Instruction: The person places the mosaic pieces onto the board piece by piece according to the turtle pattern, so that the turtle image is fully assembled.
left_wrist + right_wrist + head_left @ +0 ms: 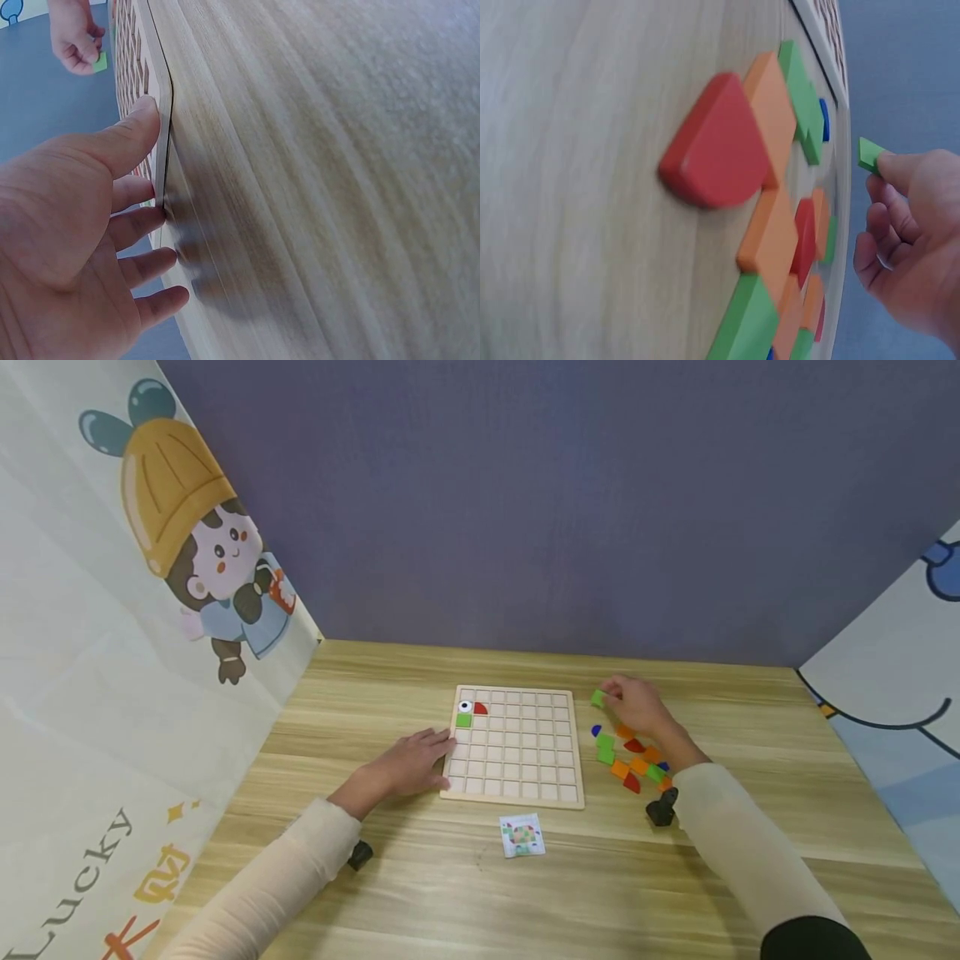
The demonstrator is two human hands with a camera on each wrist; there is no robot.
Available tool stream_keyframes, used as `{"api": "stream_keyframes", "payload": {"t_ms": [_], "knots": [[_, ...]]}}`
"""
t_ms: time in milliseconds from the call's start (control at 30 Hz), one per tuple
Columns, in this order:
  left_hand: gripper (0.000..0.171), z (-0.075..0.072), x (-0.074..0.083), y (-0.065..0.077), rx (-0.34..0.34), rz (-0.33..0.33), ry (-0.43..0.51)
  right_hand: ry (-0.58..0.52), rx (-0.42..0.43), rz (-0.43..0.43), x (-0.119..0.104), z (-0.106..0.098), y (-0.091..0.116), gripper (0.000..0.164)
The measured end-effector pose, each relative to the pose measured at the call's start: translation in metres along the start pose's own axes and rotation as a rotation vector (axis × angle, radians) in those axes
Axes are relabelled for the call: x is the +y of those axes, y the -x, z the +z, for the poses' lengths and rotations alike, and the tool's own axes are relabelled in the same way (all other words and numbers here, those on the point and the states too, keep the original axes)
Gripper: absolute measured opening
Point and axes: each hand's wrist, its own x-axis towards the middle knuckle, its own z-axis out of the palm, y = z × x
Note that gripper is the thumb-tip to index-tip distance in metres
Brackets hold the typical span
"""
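My right hand (636, 703) pinches a green square tile (868, 154) between thumb and fingertips, raised above the loose pieces. My left hand (414, 762) lies at the left edge of a wooden grid board (517, 743), its fingers loosely spread. In the left wrist view the thumb touches the board's rim (166, 112). At the board's upper left sit a white tile with an eye (465, 707), a red quarter-round piece (481, 709) and a green square (463, 721).
Several loose orange, green, red and blue pieces lie right of the board, among them a red quarter-round (720, 150) and an orange square (619, 769). A printed pattern card (522, 836) lies in front of the board. A dark blue panel (525, 510) stands behind the table.
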Motion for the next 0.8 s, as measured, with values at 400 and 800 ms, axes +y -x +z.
{"api": "stream_keyframes", "payload": {"t_ms": [400,800], "knots": [[0.076,0.0,0.0,0.001,0.006,0.002,0.002,-0.05,0.011,-0.055,-0.032,0.015,-0.012,0.029],[0.076,0.001,0.0,-0.001,0.015,0.001,-0.003,-0.117,-0.036,-0.118,-0.068,0.037,-0.02,0.021]]}}
